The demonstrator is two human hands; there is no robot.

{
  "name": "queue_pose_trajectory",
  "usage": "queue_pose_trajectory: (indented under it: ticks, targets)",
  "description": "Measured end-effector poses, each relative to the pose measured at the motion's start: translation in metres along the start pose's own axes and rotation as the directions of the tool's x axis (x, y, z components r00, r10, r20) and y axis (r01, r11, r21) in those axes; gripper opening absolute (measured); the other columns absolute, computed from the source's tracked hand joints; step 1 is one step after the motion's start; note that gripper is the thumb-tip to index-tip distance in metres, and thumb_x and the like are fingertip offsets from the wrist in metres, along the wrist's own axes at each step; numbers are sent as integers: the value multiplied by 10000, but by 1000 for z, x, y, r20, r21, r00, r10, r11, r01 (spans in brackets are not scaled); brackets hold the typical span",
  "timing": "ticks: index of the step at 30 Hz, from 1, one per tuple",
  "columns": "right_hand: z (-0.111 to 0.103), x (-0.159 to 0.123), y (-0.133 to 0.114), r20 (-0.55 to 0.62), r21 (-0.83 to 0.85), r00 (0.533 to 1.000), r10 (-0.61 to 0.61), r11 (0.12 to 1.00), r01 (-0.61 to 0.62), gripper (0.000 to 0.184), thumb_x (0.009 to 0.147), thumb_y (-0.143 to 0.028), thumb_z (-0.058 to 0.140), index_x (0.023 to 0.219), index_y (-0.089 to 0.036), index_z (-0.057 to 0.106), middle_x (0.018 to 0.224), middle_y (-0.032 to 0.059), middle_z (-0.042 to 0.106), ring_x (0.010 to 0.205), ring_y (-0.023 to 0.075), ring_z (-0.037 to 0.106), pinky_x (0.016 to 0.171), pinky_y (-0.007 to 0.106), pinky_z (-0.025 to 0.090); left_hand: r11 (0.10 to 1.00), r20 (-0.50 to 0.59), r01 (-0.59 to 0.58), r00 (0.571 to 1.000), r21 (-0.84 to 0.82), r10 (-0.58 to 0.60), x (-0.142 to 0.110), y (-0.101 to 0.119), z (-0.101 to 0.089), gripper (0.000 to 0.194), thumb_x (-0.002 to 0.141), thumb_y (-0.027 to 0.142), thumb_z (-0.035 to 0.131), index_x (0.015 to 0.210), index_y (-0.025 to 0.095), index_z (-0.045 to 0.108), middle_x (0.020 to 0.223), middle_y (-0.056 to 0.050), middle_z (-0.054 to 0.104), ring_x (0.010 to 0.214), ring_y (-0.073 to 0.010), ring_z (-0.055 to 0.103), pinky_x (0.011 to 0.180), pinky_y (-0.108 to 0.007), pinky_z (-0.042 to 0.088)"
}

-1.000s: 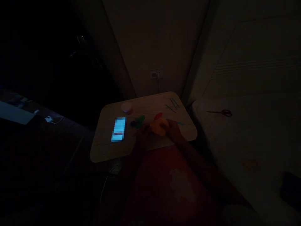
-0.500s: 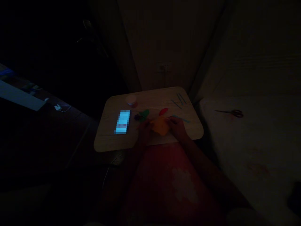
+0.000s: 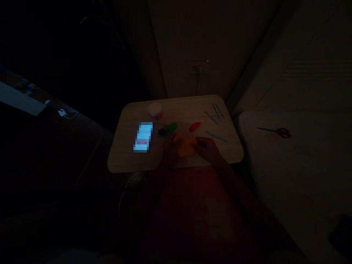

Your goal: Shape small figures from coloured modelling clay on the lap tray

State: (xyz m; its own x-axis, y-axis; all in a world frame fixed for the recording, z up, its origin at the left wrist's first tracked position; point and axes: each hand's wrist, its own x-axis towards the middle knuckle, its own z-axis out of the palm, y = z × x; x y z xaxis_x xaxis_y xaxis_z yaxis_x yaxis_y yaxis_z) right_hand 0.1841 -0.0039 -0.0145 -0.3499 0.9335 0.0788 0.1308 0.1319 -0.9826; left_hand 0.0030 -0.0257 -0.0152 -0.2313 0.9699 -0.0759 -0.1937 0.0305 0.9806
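In the dim head view, a flattened orange piece of modelling clay (image 3: 186, 146) lies between my two hands near the front of the small table. My left hand (image 3: 169, 148) grips its left edge, fingers bent. At the right edge, my right hand (image 3: 206, 147) pinches the clay between thumb and fingers. Just beyond sit a green lump of clay (image 3: 171, 127), a dark purple lump (image 3: 161, 132) and a red elongated piece (image 3: 195, 126). A teal clay tool (image 3: 216, 136) lies to the right of my right hand.
A glowing phone (image 3: 143, 137) lies at the table's (image 3: 121, 156) left side. Behind it stands a pale lidded tub (image 3: 155, 110). Several thin teal sticks (image 3: 212, 117) lie back right. Scissors (image 3: 275, 131) rest on a pale surface at right; a wall socket (image 3: 198, 68) is behind.
The camera view has shifted a little. Both hands stay on the orange clay, whose outline has changed, and my right hand's fingers have moved slightly down its edge.
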Motion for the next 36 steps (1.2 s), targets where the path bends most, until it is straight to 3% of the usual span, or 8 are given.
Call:
queue_pose_trajectory:
  ticks: [5, 13, 17, 20, 24, 29, 32, 36]
  targets:
    - [0, -1, 0, -95, 65, 994, 51, 997, -45, 406, 838, -578, 711, 855, -177, 774, 834, 72, 746, 742, 208, 666, 668, 309, 530, 998, 12, 17, 1000, 61, -18, -7, 8, 3, 394, 726, 440, 792, 996, 171, 693, 952, -60, 733, 869, -223, 689, 708, -283, 564]
    - [3, -4, 2, -120, 87, 991, 53, 995, -43, 401, 853, -572, 698, 779, -181, 744, 781, 62, 716, 707, 201, 649, 656, 306, 526, 991, 43, 19, 999, 130, -25, -9, 6, 2, 422, 703, 449, 819, 999, 176, 693, 979, -77, 732, 914, -254, 703, 751, -333, 586]
    - [5, -3, 3, -114, 25, 993, 38, 999, -36, 388, 863, -567, 684, 789, -190, 746, 740, 52, 706, 680, 201, 632, 608, 292, 502, 993, 42, 85, 995, 83, -88, -4, 3, 1, 455, 695, 460, 827, 1020, 178, 680, 983, -80, 739, 907, -253, 716, 764, -345, 594]
    - [7, -2, 3, -83, -18, 997, 2, 1000, -3, 379, 868, -556, 678, 796, -191, 750, 745, 52, 708, 711, 215, 643, 636, 300, 508, 997, -2, 66, 998, 28, -66, 1, 0, 0, 471, 667, 449, 838, 1011, 175, 667, 998, -78, 744, 902, -242, 714, 777, -342, 600]
    - [7, 2, 0, -83, -3, 997, -2, 1000, 1, 386, 866, -560, 669, 837, -187, 761, 774, 51, 719, 719, 217, 649, 642, 301, 508, 998, 32, 31, 999, 58, -33, 6, -4, -1, 437, 683, 445, 827, 990, 176, 671, 963, -75, 744, 864, -232, 710, 745, -334, 601]
    - [6, 5, -3, -69, -31, 997, -21, 999, 18, 415, 827, -588, 697, 747, -183, 737, 704, 39, 681, 657, 198, 610, 593, 287, 481, 998, 38, -7, 999, 57, 5, 11, -9, -4, 447, 661, 455, 837, 977, 176, 688, 948, -78, 750, 868, -245, 712, 741, -344, 605]
    - [7, 6, -1, -46, 5, 998, -32, 999, 32, 383, 846, -562, 688, 814, -186, 752, 793, 48, 715, 739, 215, 651, 659, 297, 512, 997, 8, 1, 1000, 75, -1, 11, -10, -7, 466, 631, 433, 859, 984, 171, 703, 955, -88, 754, 874, -251, 710, 731, -342, 602]
    - [8, 7, 1, -56, -8, 998, -21, 1000, 20, 388, 849, -563, 679, 807, -185, 755, 772, 51, 724, 702, 222, 652, 631, 307, 513, 997, 63, -1, 998, 73, -4, 10, -9, -10, 419, 671, 459, 832, 955, 178, 706, 934, -91, 750, 855, -253, 708, 726, -352, 596]
